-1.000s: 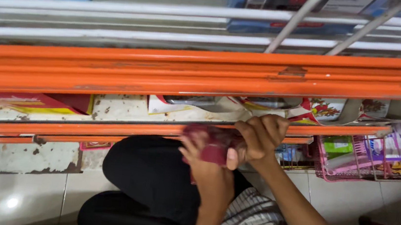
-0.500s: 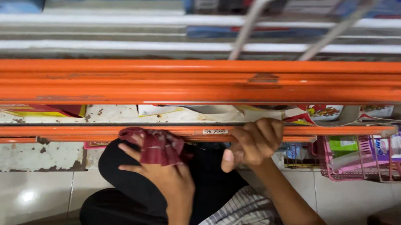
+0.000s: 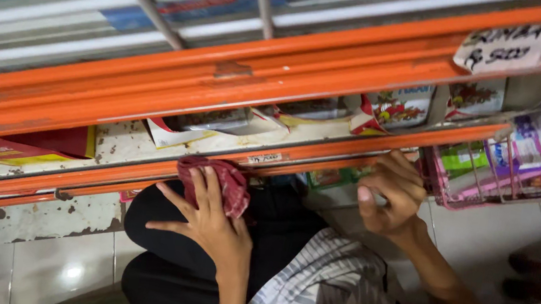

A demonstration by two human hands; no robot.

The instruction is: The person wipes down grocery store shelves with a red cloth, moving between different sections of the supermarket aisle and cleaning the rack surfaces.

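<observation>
Head view: the orange shelf rail [image 3: 351, 147] of the lower shelf runs slantwise across the frame and serves as the landmark here. Just below the rail's left half, the left hand [image 3: 213, 223] lies with fingers spread flat over a crumpled dark red cloth [image 3: 230, 184], pressing it up against the rail's underside edge; the palm is open on the cloth rather than closed around it. Farther right along the rail, the right hand [image 3: 393, 195] reaches up with its fingers curled over the rail's lower lip, thumb pointing down, gripping the rail itself. Above the rail, on the worn white shelf board [image 3: 117, 146], lie flattened red-and-white packets [image 3: 220, 123], and further right stand printed sachets [image 3: 402, 109]. At the rail's right end hangs a pink wire basket [image 3: 481, 184] holding pale pouches. A handwritten paper label [image 3: 512, 47] is stuck to the upper orange beam above the rail. Below the rail are the person's dark trousers [image 3: 166, 255] and a striped garment [image 3: 323, 285].
</observation>
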